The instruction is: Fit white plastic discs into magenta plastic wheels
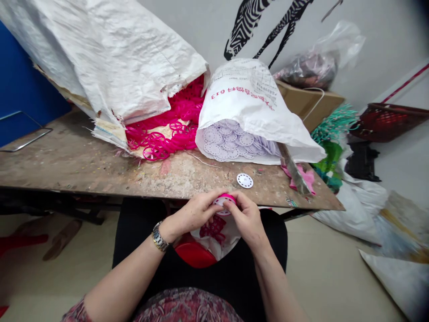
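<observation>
Both my hands [197, 210] are pinching 1 pink-rimmed white disc [224, 204], loose disc [245, 180] near its 1 o'clock.

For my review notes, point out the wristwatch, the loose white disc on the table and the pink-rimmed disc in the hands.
Wristwatch [160, 237]: head view, on its metal band.
Loose white disc [245, 180]: head view, centre of its face.
Pink-rimmed disc [221, 201]: head view, white face near the upper rim.

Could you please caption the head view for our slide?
Left hand and right hand hold a pink-rimmed disc before two open sacks.
</observation>
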The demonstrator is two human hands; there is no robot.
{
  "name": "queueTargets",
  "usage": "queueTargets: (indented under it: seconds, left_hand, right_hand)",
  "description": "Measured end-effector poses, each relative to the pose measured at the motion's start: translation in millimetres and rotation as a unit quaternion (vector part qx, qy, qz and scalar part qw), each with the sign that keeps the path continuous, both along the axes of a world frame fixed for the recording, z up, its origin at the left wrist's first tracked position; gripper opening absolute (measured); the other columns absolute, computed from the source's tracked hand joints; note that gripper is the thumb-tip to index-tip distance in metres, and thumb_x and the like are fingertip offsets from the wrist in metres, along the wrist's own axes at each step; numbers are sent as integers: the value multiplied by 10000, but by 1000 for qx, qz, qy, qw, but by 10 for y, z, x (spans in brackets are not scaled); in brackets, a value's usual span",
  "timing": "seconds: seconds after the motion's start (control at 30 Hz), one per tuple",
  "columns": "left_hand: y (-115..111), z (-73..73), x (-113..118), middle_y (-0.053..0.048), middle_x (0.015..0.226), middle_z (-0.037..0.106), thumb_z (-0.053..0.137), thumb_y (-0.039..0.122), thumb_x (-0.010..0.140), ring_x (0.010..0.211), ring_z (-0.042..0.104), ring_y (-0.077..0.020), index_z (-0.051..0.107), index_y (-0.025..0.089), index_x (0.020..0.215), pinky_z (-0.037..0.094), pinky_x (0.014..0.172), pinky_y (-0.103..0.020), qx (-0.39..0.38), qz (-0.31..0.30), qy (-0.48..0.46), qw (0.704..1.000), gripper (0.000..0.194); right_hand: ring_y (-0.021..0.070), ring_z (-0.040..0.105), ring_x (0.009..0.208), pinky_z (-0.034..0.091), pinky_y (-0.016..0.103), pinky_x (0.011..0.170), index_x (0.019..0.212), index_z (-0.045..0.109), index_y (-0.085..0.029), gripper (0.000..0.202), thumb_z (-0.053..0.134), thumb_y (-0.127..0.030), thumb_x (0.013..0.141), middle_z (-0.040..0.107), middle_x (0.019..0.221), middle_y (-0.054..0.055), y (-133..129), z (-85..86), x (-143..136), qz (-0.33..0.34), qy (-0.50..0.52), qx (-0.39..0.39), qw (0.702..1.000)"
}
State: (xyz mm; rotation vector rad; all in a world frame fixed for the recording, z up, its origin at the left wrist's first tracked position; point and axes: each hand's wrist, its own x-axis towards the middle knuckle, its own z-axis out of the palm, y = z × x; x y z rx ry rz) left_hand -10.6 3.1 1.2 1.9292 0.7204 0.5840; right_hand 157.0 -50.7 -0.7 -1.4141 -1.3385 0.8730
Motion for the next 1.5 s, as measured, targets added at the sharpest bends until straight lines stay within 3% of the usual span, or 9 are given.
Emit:
queueTargets:
  seconds: [0.13,0.2,0.33,0.53,0.77,0.87,0.97,1.27,1.5]
  left_hand:
    - [11,31,-59,-69,1158,678,534,305,943,1021,646,-201,521,233,1340,503,915,-342,70,-39,9,997,403]
    - [41,50,-106,-67,1098,690,556,350,936,999,644,-198,537,222,1329,499,908,-339,91,-46,18,995,413]
    - [279,93,-231,-68,994,680,526,340,952,905,635,-180,596,187,1227,513,846,-328,170,85,19,982,322]
    - [1016,155,-363,-122,1157,610,500,251,936,1110,542,-257,637,172,1148,450,991,-425,375,239,176,879,264]
    - [1652,188,-219,-215,1496,347,531,310,890,1416,236,-393,435,170,1405,211,1081,-661,360,233,373,823,543]
    - [1868,182,-185,-198,1436,420,575,393,856,1356,314,-393,505,180,1343,197,1079,-659,353,197,402,821,537]
    - [2024,177,-204,-177,1266,544,547,423,856,1217,449,-376,632,164,1191,327,1021,-594,344,177,423,820,431]
    - [1880,221,-398,-105,1172,609,522,298,834,1077,532,-262,668,185,1119,439,906,-366,369,102,415,825,340]
    - [1548,236,-593,-113,1227,583,564,357,848,1120,513,-267,601,217,1227,405,962,-377,400,44,391,828,406]
  right_hand:
    - [155,574,724,442,249,694,830,642,-188,157,592,-333,863,634,749,-13,-64,4,14,35,-3,-26,999]
    - [156,583,730,444,247,692,832,632,-195,182,573,-357,889,639,761,-11,-105,-32,33,55,-42,-36,997]
    - [175,619,760,459,271,709,899,631,-216,204,530,-392,924,673,817,4,-173,-264,122,74,-194,-66,976]
    - [286,651,1028,494,394,885,1151,635,-181,300,540,-316,901,705,1085,120,-224,-648,268,91,-349,-78,929]
    - [262,648,1092,474,373,953,1184,650,-206,312,497,-271,920,705,1171,95,-273,-493,103,142,-315,-122,930]
    - [259,645,1105,466,361,959,1181,661,-212,314,500,-255,914,708,1178,92,-299,-447,20,158,-305,-142,928]
    - [251,647,1100,462,349,956,1179,665,-208,318,499,-242,909,708,1182,93,-329,-453,-22,171,-301,-150,926]
    - [247,652,1077,457,328,934,1166,671,-192,316,493,-234,908,719,1134,87,-379,-467,-36,184,-283,-160,927]
    - [246,652,1068,458,321,919,1161,674,-216,311,504,-236,900,720,1135,69,-349,-404,-67,200,-273,-164,927]
